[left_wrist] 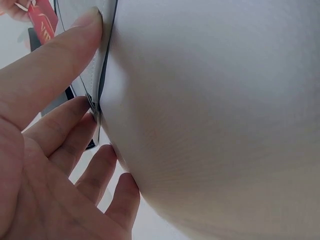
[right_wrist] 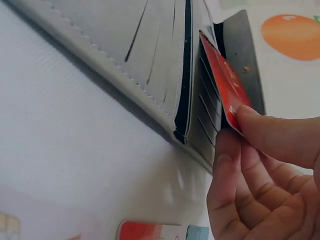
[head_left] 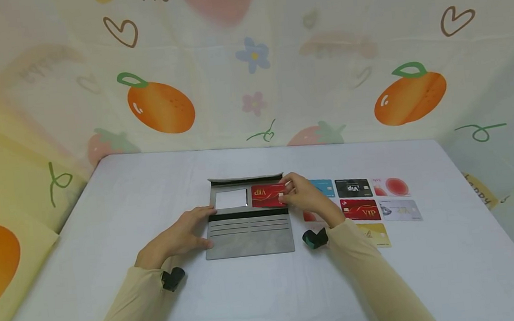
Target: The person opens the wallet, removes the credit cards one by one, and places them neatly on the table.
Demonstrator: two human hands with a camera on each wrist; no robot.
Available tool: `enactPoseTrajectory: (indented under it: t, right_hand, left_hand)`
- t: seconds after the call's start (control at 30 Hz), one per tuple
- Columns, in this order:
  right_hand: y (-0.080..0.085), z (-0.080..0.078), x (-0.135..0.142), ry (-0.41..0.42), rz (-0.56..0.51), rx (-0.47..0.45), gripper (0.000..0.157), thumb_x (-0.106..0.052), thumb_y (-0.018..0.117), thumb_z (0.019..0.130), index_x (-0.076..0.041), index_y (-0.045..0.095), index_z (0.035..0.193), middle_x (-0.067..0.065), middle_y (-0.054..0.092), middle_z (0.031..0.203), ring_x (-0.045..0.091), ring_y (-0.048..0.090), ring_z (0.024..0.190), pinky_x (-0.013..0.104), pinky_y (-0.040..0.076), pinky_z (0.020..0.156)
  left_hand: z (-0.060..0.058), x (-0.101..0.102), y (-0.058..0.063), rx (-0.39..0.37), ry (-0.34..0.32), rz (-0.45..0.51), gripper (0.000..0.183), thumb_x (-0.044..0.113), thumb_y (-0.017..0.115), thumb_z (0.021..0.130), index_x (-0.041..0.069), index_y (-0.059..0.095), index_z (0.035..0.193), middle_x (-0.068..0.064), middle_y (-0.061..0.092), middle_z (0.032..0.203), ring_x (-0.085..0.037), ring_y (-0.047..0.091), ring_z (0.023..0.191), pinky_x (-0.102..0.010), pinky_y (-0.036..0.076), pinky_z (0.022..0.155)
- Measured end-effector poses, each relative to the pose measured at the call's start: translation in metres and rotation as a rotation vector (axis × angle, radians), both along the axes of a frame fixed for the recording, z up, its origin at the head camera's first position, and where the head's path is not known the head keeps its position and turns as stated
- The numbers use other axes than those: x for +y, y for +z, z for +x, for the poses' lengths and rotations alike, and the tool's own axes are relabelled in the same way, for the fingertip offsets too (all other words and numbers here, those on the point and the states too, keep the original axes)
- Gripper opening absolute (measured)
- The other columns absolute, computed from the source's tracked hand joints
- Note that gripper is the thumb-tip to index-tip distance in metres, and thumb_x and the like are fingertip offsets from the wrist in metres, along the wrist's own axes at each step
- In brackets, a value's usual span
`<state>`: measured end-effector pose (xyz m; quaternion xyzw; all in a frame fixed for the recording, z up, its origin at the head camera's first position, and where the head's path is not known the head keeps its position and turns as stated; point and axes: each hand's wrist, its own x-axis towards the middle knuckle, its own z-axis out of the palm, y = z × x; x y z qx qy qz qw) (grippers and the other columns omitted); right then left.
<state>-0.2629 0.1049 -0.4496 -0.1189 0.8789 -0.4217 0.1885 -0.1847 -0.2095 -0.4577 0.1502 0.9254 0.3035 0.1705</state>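
Note:
A grey wallet (head_left: 251, 245) lies unfolded on the table, with rows of card slots and a white window in its upper left part. My right hand (head_left: 310, 196) pinches a red VIP card (head_left: 266, 196) between thumb and fingers at its right end. In the right wrist view, the red card (right_wrist: 225, 82) stands tilted over the wallet's slots; whether its far edge is inside one I cannot tell. At the wallet's left edge is my left hand (head_left: 177, 235), fingers spread, the thumb touching low and the fingertips higher up.
Right of the wallet, several cards lie in rows: a blue card (head_left: 323, 187), a black VIP card (head_left: 353, 188), another red VIP card (head_left: 360, 210), a silvery card (head_left: 400, 210) and a gold card (head_left: 375, 234). My right forearm partly covers some. A printed cloth (head_left: 212, 82) hangs behind the table.

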Motion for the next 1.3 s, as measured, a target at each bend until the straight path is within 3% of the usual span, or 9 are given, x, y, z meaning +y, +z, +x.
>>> enactPoseTrajectory:
  t: [0.3,0.63,1.3]
  right_hand:
    - [-0.004,0.003,0.004,-0.011,-0.047,0.028,0.044,-0.011,0.069,0.092,-0.005,0.052,0.132,0.013,0.057,0.109,0.019,0.060,0.083,0.026,0.047,0.062]
    - [-0.007,0.005,0.009,-0.054,-0.061,0.046,0.044,-0.015,0.068,0.094,-0.003,0.057,0.134,0.016,0.064,0.116,0.020,0.069,0.091,0.027,0.055,0.075]
    - [-0.004,0.015,0.025,-0.065,-0.146,0.103,0.040,-0.014,0.067,0.094,-0.005,0.056,0.132,0.018,0.068,0.113,0.022,0.072,0.088,0.031,0.059,0.077]
  left_hand:
    - [0.000,0.000,0.000,-0.002,0.008,0.001,0.077,0.011,0.081,0.080,-0.001,0.043,0.146,-0.026,0.034,0.156,-0.050,0.025,0.145,-0.066,0.023,0.116]
    - [-0.001,-0.001,-0.003,0.003,0.000,0.006,0.077,0.011,0.081,0.080,-0.001,0.043,0.146,-0.026,0.033,0.156,-0.050,0.025,0.145,-0.066,0.023,0.116]
    - [-0.001,-0.001,-0.001,0.018,-0.009,0.006,0.077,0.013,0.081,0.080,-0.002,0.043,0.145,-0.027,0.035,0.155,-0.052,0.026,0.144,-0.067,0.024,0.115]
